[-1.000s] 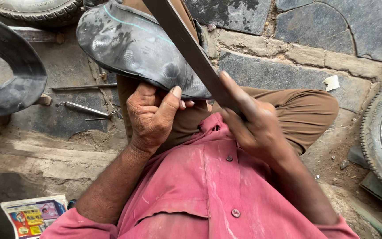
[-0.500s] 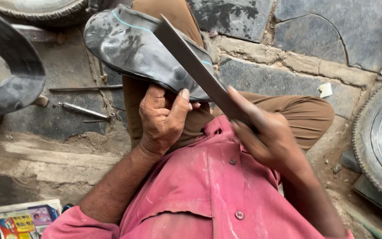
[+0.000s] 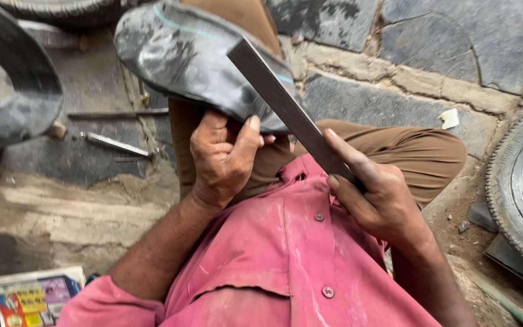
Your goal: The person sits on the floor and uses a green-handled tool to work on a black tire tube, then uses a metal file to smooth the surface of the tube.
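Observation:
A black rubber inner tube [image 3: 183, 57] is folded over my raised knee in brown trousers. My left hand [image 3: 222, 157] grips its near edge, thumb on top, pressing it to the leg. A long flat metal file [image 3: 289, 109] lies slanted across the tube, its far end near the tube's middle. My right hand [image 3: 376, 194] is closed around the file's near end, the forefinger stretched along the blade. Both forearms come out of a pink, dusty shirt.
More of the black tube [image 3: 16, 103] curves at the left. A metal rod [image 3: 116, 113] and a small tool [image 3: 113, 144] lie on the stone floor. A tyre [image 3: 519, 200] stands at the right. A printed paper [image 3: 28, 297] lies bottom left.
The file has slid back toward me across the tube, so its far end now shows on the rubber. My right hand drew back with it. The left hand keeps its grip.

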